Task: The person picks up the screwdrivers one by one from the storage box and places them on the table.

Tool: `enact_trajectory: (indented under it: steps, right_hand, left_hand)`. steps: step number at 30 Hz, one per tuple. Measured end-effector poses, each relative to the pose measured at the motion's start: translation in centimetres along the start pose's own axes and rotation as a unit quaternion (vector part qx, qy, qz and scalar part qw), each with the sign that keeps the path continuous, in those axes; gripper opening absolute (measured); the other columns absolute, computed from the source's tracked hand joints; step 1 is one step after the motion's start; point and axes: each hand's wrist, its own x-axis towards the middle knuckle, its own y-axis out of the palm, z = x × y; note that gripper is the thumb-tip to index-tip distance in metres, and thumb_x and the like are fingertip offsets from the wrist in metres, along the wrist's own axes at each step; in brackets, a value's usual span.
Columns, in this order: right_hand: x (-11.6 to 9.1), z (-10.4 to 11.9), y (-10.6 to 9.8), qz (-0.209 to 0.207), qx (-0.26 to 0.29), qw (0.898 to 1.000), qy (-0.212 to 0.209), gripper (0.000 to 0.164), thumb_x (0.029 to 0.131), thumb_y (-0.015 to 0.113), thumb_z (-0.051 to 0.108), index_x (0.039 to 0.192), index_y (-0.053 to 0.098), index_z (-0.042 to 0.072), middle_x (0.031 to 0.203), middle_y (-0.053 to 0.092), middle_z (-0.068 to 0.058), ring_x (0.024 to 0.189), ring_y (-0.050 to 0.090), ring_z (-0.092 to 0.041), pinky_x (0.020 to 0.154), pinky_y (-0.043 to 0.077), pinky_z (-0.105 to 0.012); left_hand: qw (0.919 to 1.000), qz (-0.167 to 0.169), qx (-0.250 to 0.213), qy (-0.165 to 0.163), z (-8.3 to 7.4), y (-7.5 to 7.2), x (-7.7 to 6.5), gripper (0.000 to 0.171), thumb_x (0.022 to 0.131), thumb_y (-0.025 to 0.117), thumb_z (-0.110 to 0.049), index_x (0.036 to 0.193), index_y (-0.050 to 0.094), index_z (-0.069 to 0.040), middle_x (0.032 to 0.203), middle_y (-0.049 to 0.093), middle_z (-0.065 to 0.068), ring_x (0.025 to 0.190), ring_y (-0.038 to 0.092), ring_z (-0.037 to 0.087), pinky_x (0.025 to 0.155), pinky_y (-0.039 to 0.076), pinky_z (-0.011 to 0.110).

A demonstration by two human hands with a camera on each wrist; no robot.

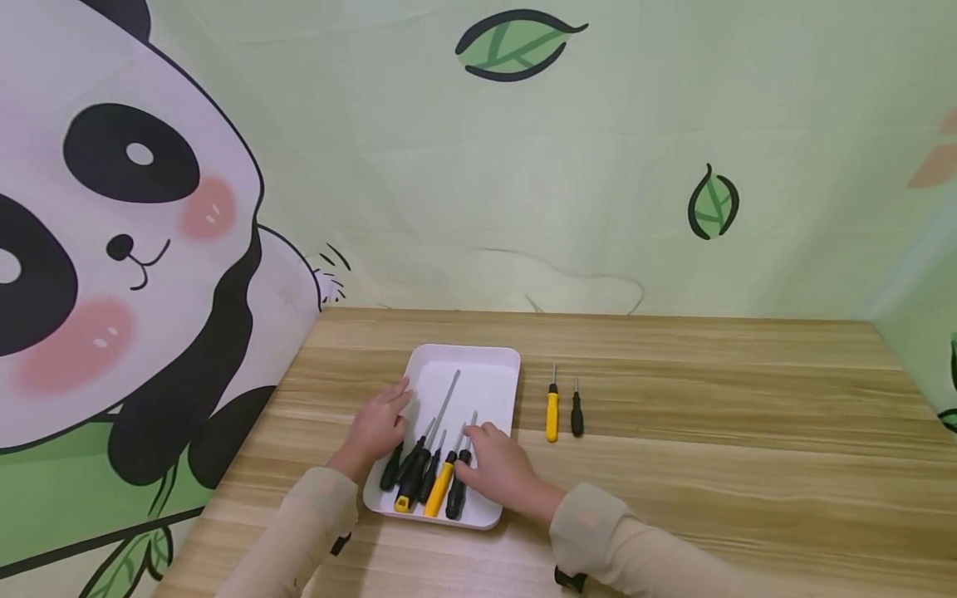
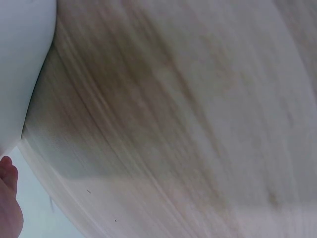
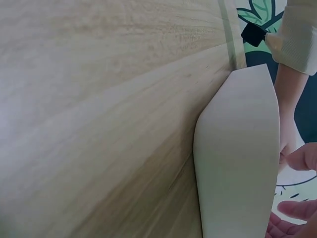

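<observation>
Sleeves [image 1: 317, 502] lie nearest. My left hand [image 1: 379, 422], fingers loosely extended, nothing visibly gripped, lies over the tray's [image 1: 486, 382] left rim. Between my hands, screwdrivers [image 1: 439, 490] crowd, handles toward me; separating one by its handle should work best. My right hand [image 1: 504, 467], thumb and fingers parted, apparently empty, spans the right rim. Right of it: yellow driver [image 1: 552, 415], black driver [image 1: 577, 417], then open table [image 1: 748, 473].

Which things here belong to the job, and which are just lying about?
Likely job: left hand, right hand, white tray, screwdrivers in it, probably also the loose yellow screwdriver and loose black screwdriver.
Just surroundings: wooden table, panda backdrop.
</observation>
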Motion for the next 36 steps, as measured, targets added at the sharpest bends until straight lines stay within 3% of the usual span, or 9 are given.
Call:
enact_trajectory:
  steps: [13,26,36]
  right_hand:
    - [0.3,0.9,1.6,0.021,-0.006,0.999,0.041,0.046,0.078,0.058,0.024,0.115,0.051,-0.002,0.096,0.053,-0.015,0.064,0.049,-0.014,0.057,0.045,-0.027]
    - [0.3,1.4,2.4,0.0,-0.015,0.999,0.033,0.022,0.075,0.059,0.016,0.091,0.054,0.001,0.084,0.044,-0.009,0.055,0.043,-0.014,0.048,0.038,-0.024]
    - [0.3,1.8,2.8,-0.018,-0.011,0.998,0.051,0.018,0.072,0.059,0.013,0.085,0.054,0.001,0.082,0.043,-0.01,0.053,0.043,-0.017,0.046,0.037,-0.027]
  left_hand:
    - [1.0,0.004,0.006,-0.004,0.1,0.1,-0.2,0.043,0.078,0.052,-0.01,0.12,0.054,-0.002,0.134,0.044,0.01,0.12,0.045,0.029,0.096,0.038,0.042]
    - [1.0,-0.001,0.001,0.001,0.0,0.0,-0.1,0.043,0.077,0.051,-0.008,0.119,0.054,-0.001,0.133,0.045,0.011,0.119,0.046,0.03,0.095,0.038,0.042]
    - [0.9999,0.005,-0.005,-0.007,-0.1,-0.1,0.1,0.043,0.078,0.051,-0.008,0.12,0.054,-0.001,0.135,0.044,0.011,0.12,0.045,0.029,0.097,0.037,0.042]
